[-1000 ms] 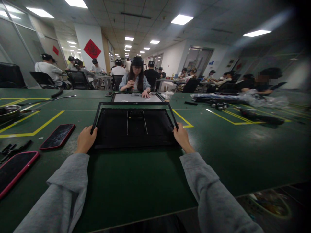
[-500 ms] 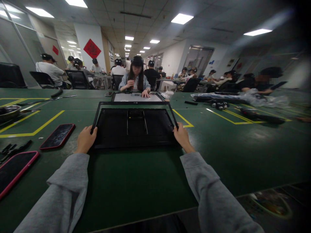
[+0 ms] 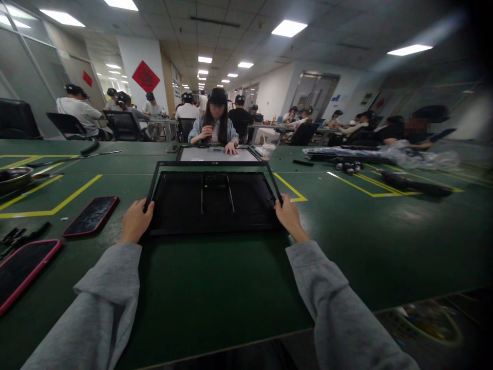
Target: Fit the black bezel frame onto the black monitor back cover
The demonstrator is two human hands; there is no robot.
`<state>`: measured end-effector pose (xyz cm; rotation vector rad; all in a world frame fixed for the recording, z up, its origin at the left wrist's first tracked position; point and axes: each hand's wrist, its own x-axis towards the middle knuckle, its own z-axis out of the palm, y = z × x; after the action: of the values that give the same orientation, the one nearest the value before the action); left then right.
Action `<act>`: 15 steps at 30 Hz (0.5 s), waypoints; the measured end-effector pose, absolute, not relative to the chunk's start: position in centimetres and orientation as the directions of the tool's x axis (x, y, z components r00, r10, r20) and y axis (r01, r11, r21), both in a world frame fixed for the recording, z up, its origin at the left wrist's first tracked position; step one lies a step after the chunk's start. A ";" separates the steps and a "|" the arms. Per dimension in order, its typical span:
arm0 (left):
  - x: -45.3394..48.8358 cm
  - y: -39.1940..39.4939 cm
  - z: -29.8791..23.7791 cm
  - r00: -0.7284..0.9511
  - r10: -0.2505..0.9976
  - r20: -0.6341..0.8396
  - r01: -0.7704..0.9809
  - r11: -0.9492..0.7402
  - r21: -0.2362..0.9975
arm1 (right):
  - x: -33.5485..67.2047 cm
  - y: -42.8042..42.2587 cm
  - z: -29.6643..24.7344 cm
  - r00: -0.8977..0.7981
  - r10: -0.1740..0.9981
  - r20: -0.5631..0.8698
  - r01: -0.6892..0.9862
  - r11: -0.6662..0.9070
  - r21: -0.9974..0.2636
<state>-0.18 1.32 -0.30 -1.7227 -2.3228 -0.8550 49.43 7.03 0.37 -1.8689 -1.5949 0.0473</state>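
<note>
My left hand (image 3: 137, 221) is closed around the left side of a thin black monitor bezel (image 3: 213, 164). My right hand (image 3: 289, 216) grips the same frame's right side, its fingers wrapped over the edge. The bezel is an open rectangle, tilted up, with a small light logo on its far bar. Through and below it shows a black monitor back shell (image 3: 177, 205) on the table, with a bracket (image 3: 215, 181) and two metal rails inside. Whether the bezel touches the shell at the near edge I cannot tell.
Two phones, one dark red-edged (image 3: 91, 216) and one in a pink case (image 3: 26, 270), lie on the left of the green table (image 3: 215, 288). A metal bowl (image 3: 15, 177) stands farther left. Opposite sits a person (image 3: 217, 121) at a pale panel (image 3: 200, 153), beside a plastic cup (image 3: 266, 150).
My hands and the bezel stay practically still. Across the table, a small orange-red thing now shows at the other person's raised hand.
</note>
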 end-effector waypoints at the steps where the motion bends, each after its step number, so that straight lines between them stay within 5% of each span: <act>1: -0.1 1.3 -0.3 -0.345 0.840 0.418 0.911 0.192 0.364 | 49.5 7.1 0.3 0.252 0.889 0.382 0.864 -0.030 -0.502; 15: 0.0 1.4 0.0 -0.374 0.857 0.355 0.896 0.234 0.378 | 49.3 7.0 0.6 0.241 0.903 0.356 0.886 -0.055 -0.460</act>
<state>0.02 1.38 0.04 -1.7141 -2.4098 -0.8196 49.28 6.99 0.59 -1.9227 -1.6302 0.0357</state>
